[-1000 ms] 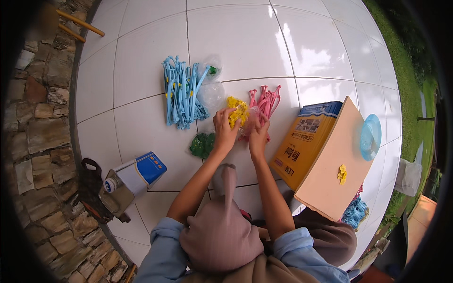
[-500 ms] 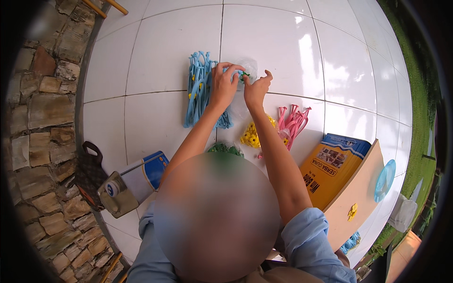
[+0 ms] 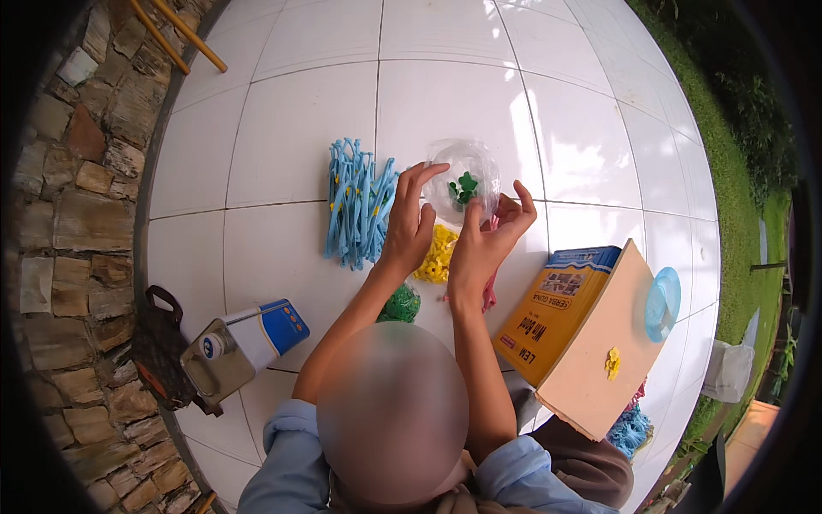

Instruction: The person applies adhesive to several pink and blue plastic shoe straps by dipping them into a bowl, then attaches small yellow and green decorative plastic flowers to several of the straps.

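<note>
A clear plastic bag [image 3: 473, 159] with several small green flower-shaped pieces [image 3: 463, 186] inside is between my hands. My left hand [image 3: 409, 227] is at its left side, fingers curved and thumb apart, with the fingertips at the bag's rim. My right hand [image 3: 490, 240] has its bent fingers and thumb around the bag's right edge. Left of my left hand lies a bundle of light blue strips [image 3: 349, 206] with yellow bits among it. Yellow flower-shaped pieces [image 3: 437, 254] lie between my wrists. Pink strips [image 3: 490, 295] are partly hidden behind my right hand and forearm.
A bag of green pieces [image 3: 400, 305] lies near my left forearm. A rectangular tin [image 3: 244, 343] and a dark handbag [image 3: 158, 347] are at left. At right, a yellow tin [image 3: 556, 313] adjoins a wooden board [image 3: 591, 351] holding a blue dish [image 3: 662, 305] and yellow pieces [image 3: 612, 363].
Both hands and the plastic bag now appear lower in the picture. The bag is spread rounder, with its green pieces showing. My hands are farther apart, and the view has shifted.
</note>
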Demonstrator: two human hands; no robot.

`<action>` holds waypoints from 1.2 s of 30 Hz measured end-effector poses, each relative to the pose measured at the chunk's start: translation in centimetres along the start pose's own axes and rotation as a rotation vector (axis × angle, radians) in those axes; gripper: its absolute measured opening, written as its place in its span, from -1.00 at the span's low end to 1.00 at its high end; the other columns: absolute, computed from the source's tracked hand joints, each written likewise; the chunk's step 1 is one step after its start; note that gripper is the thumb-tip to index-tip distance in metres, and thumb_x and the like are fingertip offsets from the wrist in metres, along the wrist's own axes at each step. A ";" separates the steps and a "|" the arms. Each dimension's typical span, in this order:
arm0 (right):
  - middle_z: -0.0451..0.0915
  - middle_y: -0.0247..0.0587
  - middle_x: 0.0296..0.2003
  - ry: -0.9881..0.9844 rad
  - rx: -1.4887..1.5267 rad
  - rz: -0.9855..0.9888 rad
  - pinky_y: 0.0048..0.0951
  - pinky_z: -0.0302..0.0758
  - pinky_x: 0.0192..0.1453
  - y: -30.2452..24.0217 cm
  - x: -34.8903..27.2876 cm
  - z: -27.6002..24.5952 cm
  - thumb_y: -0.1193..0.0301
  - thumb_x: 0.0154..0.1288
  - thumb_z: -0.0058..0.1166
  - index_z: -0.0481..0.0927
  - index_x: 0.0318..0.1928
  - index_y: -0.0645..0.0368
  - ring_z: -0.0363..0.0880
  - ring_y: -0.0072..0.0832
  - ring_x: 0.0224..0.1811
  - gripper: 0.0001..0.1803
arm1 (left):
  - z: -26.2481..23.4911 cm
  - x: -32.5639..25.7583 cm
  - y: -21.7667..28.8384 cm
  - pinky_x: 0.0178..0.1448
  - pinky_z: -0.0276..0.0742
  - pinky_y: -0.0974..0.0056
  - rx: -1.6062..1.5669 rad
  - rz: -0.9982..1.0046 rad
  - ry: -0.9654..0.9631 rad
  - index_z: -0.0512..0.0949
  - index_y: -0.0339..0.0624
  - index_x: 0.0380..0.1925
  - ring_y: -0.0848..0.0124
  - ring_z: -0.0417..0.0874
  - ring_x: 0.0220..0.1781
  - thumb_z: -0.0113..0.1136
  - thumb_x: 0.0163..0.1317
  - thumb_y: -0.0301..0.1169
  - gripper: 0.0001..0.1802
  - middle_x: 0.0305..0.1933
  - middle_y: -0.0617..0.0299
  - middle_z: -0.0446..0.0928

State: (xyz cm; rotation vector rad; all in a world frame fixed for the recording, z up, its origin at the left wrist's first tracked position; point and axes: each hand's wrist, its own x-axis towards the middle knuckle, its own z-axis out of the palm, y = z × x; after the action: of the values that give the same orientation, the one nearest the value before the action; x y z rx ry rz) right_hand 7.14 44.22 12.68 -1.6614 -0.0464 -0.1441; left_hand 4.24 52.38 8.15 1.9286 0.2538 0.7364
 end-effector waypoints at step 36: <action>0.52 0.07 -0.39 -0.528 -0.684 -0.598 -0.20 0.45 -0.25 0.3 0.5 -31.3 0.65 -0.04 0.15 0.20 -0.14 0.27 0.54 -0.05 -0.31 -0.54 | 15.0 -7.9 19.0 0.04 0.51 0.07 0.463 -0.027 -1.072 0.10 0.05 0.14 -0.11 0.50 -0.06 0.36 -0.14 -0.48 -0.16 0.02 -0.11 0.18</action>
State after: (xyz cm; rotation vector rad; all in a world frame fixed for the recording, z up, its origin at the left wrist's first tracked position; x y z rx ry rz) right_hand 5.58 13.10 15.20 -2.2841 -0.9917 -0.1792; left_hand 4.20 28.61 17.20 2.4652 -0.2425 -0.4749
